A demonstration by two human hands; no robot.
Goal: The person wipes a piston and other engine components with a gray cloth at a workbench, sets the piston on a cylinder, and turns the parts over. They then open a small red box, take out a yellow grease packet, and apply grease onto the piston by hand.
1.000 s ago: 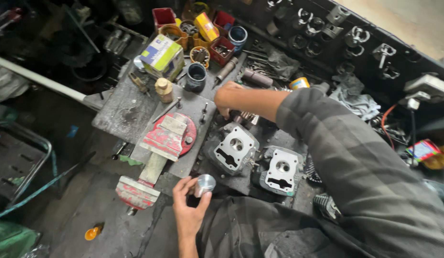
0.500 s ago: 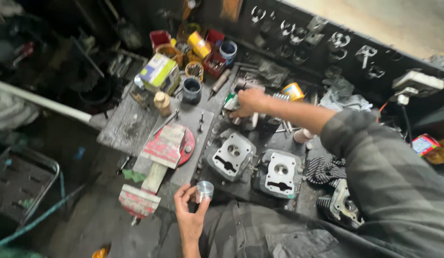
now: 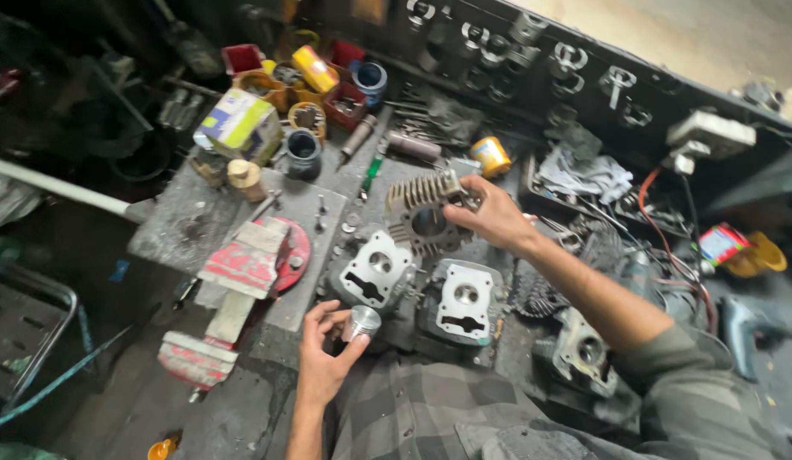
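Right hand (image 3: 489,217) is gripping the finned cylinder (image 3: 421,213), lifted over the middle of the workbench (image 3: 187,226) above two cylinder heads (image 3: 374,273), left hand (image 3: 323,353) pinches the piston (image 3: 360,322) at the near edge, so looks like test-fitting, next needs lining them up.

Daylight fell from the upper right, leaving the left side in deep shadow; motion blur softened the frame's edges, and wide-angle distortion bent the bench.

You drew your right hand (image 3: 489,217) back from the bench's far side, lifting a finned cylinder (image 3: 421,215) above the heads.
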